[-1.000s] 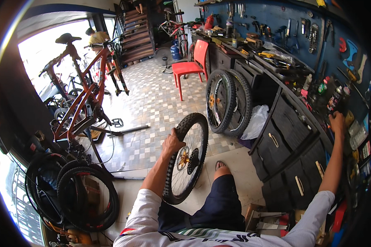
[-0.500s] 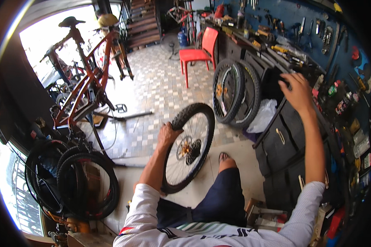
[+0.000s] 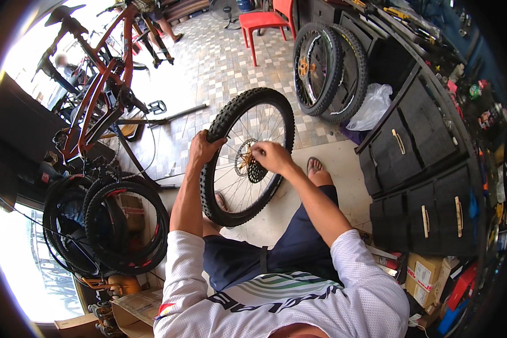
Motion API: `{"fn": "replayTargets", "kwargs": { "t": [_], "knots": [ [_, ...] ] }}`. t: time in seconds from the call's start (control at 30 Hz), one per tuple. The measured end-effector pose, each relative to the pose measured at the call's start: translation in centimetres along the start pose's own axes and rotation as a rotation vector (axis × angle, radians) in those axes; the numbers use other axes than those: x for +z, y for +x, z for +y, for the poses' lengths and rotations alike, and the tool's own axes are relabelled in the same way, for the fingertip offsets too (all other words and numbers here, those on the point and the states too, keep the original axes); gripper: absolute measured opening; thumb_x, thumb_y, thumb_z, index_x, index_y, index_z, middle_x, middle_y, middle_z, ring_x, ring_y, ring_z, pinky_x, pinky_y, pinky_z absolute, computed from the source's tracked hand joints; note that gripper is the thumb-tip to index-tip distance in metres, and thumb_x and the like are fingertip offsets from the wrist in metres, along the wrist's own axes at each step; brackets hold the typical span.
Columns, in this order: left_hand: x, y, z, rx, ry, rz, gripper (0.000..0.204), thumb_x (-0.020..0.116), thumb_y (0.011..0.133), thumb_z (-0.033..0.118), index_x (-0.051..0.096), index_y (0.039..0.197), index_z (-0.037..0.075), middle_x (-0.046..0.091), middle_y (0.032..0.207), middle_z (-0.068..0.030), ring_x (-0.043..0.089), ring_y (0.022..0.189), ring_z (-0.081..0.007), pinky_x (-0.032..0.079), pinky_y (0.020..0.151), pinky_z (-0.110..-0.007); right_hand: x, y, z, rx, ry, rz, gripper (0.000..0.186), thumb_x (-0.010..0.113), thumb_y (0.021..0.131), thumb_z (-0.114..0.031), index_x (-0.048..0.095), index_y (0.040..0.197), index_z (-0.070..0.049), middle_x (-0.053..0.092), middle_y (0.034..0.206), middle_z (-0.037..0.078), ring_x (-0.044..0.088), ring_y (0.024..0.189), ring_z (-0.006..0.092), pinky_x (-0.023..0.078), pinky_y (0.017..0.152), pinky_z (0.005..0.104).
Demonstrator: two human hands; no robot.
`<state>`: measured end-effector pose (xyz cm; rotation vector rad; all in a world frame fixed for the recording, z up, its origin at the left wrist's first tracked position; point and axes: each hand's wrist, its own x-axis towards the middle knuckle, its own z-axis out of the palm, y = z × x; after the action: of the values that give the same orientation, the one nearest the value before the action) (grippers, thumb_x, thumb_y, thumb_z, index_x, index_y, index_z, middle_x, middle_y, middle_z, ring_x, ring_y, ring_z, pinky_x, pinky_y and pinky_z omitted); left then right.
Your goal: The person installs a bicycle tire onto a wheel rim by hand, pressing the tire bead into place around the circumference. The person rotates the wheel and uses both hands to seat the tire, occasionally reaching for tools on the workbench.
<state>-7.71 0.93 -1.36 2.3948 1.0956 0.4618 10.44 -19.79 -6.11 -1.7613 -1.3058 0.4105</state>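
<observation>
A bicycle wheel (image 3: 208, 188) with a knobby black tyre stands tilted on the floor between my feet. My left hand (image 3: 204, 149) is wrapped round the upper left of its tyre. At the wheel's centre are a gold hub, a disc rotor (image 3: 240, 155) and a black cassette (image 3: 257, 173). My right hand (image 3: 272, 157) is at the hub, thumb and fingers pinched together just above the cassette. Whatever lies between those fingertips is too small to make out.
An orange bike frame (image 3: 98, 93) is held up at left, above several wheels (image 3: 127, 265). Two more wheels (image 3: 316, 107) lean by black drawers (image 3: 428, 217) at right, beside a plastic bag (image 3: 372, 107). A red chair (image 3: 263, 21) stands farther back, near a fan (image 3: 225, 11).
My right hand has come down from the workbench side to the wheel's hub, and its fingers have closed. My left hand keeps its hold on the tyre. The view has tipped downward.
</observation>
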Motion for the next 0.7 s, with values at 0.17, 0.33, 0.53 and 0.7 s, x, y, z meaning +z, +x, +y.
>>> {"fn": "replayTargets", "kwargs": {
  "t": [0.17, 0.33, 0.53, 0.7],
  "knots": [
    [-0.6, -1.0, -1.5, 0.055, -0.041, 0.029, 0.07, 0.086, 0.074, 0.058, 0.068, 0.098, -0.006, 0.07, 0.095, -0.0244, 0.069, 0.087, -0.0388, 0.053, 0.08, -0.047, 6.6, 1.4, 2.9, 0.113, 0.16, -0.109, 0.033, 0.066, 0.094, -0.026, 0.074, 0.122, -0.011, 0.077, 0.104, 0.017, 0.075, 0.099, 0.0336, 0.058, 0.088, 0.0427],
    [0.1, -1.2, 1.5, -0.005, 0.003, 0.017, 0.076, 0.08, 0.08, 0.066, 0.062, 0.091, -0.007, 0.068, 0.086, -0.027, 0.066, 0.084, -0.0389, 0.052, 0.076, -0.048, 9.8, 3.3, 5.3, 0.229, 0.451, -0.15, 0.053, 0.066, 0.094, -0.023, 0.059, 0.144, -0.009, 0.074, 0.113, 0.014, 0.074, 0.096, 0.0261, 0.058, 0.085, 0.0377],
    [0.7, -1.4, -2.5, -0.102, -0.041, 0.077, 0.08, 0.046, 0.101, 0.072, 0.061, 0.089, -0.006, 0.065, 0.086, -0.0335, 0.062, 0.088, -0.0501, 0.046, 0.079, -0.053, 10.2, 3.8, 2.0, 0.446, 0.953, -0.302, 0.055, 0.063, 0.103, -0.017, 0.047, 0.155, -0.009, 0.059, 0.136, 0.006, 0.069, 0.095, 0.0163, 0.055, 0.069, 0.0312],
    [1.6, -1.8, -1.2, -0.198, -0.083, 0.114, 0.075, 0.045, 0.103, 0.068, 0.069, 0.097, -0.004, 0.068, 0.096, -0.0358, 0.065, 0.098, -0.0537, 0.049, 0.085, -0.055, 11.1, 3.2, 2.3, 0.431, 0.852, -0.426, 0.037, 0.069, 0.103, -0.026, 0.064, 0.136, -0.012, 0.067, 0.116, -0.002, 0.068, 0.089, 0.0113, 0.051, 0.063, 0.0283]
  ]
}}
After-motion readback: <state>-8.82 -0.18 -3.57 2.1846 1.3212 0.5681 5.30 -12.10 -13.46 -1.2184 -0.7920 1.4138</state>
